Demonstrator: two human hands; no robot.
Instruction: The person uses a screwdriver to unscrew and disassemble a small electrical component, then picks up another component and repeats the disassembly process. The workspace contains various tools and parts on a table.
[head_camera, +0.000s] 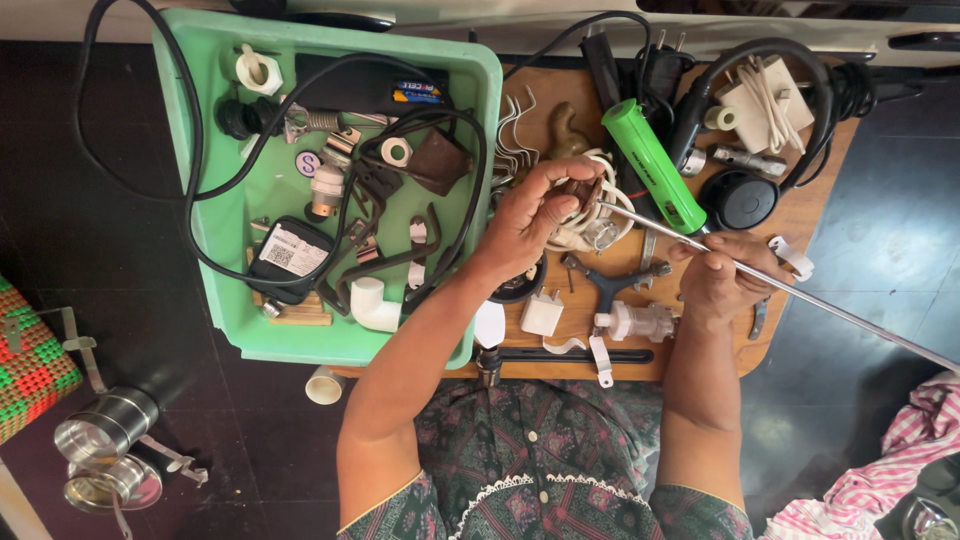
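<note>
I hold the left hand (530, 215) above the middle of the wooden worktop (800, 215), just off the right wall of the green tray (220, 215), with its thumb and fingers pinched on a small dark fitting (580, 190). The right hand (722, 278) sits nearer the worktop's right edge, fingers curled and pinching a thin metal rod (800, 292) partway along its length. The rod runs from the fitting at its upper-left end, down and to the right, past the worktop's right edge and out over the dark floor (120, 250). The rod tip meets the fitting at the left fingertips; I cannot tell whether it is seated inside or only touching. To do this step well, I judge that the rod must stay in line with the opening of the fitting, so I keep the right hand's grip close to the working end to limit sway from the long free end. The left hand should hold the fitting steady while the right hand alone feeds or turns the rod. Both forearms come up from the near edge, the left angled inward across the tray corner, the right nearly straight. The green cylindrical tool (652, 165) lies just beyond the rod, and white cord (600, 215) coils under the left hand; I keep the rod's sweep above both to avoid snagging.
</note>
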